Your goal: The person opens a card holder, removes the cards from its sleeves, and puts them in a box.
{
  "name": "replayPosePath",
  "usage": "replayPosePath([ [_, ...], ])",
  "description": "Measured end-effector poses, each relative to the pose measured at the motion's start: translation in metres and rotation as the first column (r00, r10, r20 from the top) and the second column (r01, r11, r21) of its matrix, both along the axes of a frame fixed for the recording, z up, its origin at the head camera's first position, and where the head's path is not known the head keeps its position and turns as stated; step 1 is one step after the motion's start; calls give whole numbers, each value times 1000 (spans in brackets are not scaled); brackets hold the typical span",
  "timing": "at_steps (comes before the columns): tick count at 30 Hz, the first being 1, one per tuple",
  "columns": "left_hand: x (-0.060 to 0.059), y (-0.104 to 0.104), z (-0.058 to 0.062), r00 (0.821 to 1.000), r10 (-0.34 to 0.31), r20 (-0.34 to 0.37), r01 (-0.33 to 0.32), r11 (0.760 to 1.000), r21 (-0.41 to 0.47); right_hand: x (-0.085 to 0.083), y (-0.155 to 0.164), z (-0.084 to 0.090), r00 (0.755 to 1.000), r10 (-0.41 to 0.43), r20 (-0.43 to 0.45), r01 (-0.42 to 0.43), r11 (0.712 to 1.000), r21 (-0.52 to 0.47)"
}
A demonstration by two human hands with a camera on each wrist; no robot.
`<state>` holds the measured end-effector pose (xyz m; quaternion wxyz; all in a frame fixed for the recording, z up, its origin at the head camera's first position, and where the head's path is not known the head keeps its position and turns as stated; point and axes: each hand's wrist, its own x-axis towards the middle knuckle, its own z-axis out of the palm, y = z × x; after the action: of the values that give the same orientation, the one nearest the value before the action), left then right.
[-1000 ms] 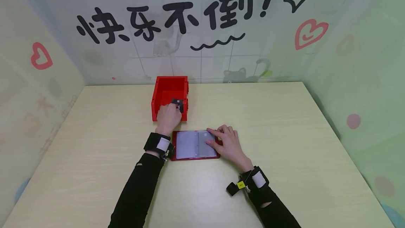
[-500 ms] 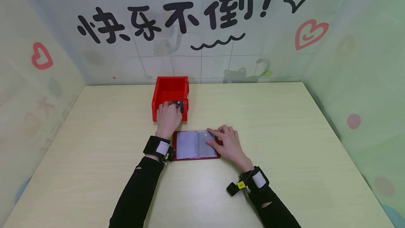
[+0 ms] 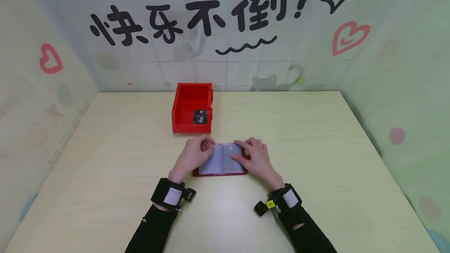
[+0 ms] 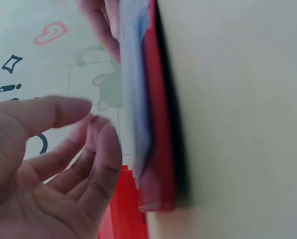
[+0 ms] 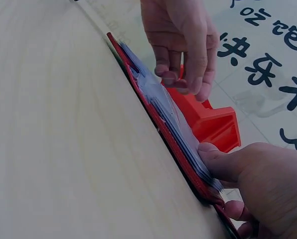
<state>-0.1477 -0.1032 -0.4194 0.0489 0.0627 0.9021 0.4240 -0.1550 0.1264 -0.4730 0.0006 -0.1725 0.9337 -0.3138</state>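
An open red card holder (image 3: 222,160) with clear sleeves lies on the table in front of me. My left hand (image 3: 205,146) hovers over its left page with loosely curled fingers (image 4: 96,144) and holds nothing. My right hand (image 3: 243,152) rests on the right page, its thumb (image 5: 221,164) pressing the sleeve stack (image 5: 156,99) down. Behind the holder stands a red bin (image 3: 192,106) with a black card (image 3: 199,116) leaning inside it. The left wrist view shows the holder (image 4: 156,124) edge-on.
The pale wooden table (image 3: 316,147) is walled in by printed panels at the back and on both sides. The bin (image 5: 213,122) stands a hand's width behind the holder. Black bands with cameras sit on both wrists.
My left hand has come out of the red bin, leaving the black card there, and moved back to the holder's left page. My right hand has stayed on the right page.
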Motion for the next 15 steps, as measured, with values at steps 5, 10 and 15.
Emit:
replayPosePath([
  [5, 6, 1, -9, 995, -75, 68, 73, 997, 29, -2, 0, 3, 1000, -6, 25, 7, 1000, -11],
  [10, 4, -1, -13, 992, -63, 111, 59, 997, 44, -5, -2, 9, 999, -15, 49, 16, 999, -32],
  [15, 2, -1, -15, 989, -54, 136, 47, 997, 53, -11, -4, 13, 998, -19, 56, 23, 998, -65],
])
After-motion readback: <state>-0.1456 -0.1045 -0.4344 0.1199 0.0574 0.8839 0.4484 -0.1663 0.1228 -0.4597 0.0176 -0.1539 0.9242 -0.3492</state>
